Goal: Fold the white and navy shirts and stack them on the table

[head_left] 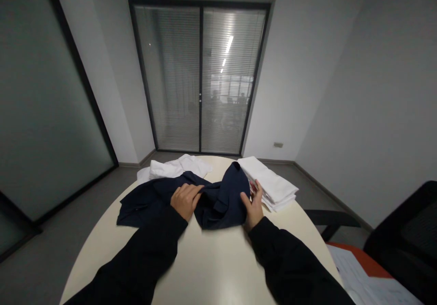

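A dark navy garment (160,200) lies crumpled across the far half of a round cream table (211,268). My left hand (185,200) is closed on a fold of it near the middle. My right hand (253,208) grips the garment's right side, where the cloth bunches up into a peak. Both arms wear black sleeves.
A loose white garment (175,167) lies at the table's far left edge. A stack of folded white cloths (271,184) sits at the far right, just beyond my right hand. A black chair (403,232) and an orange-and-white item (362,277) stand to the right. A glass door with blinds (200,79) is ahead.
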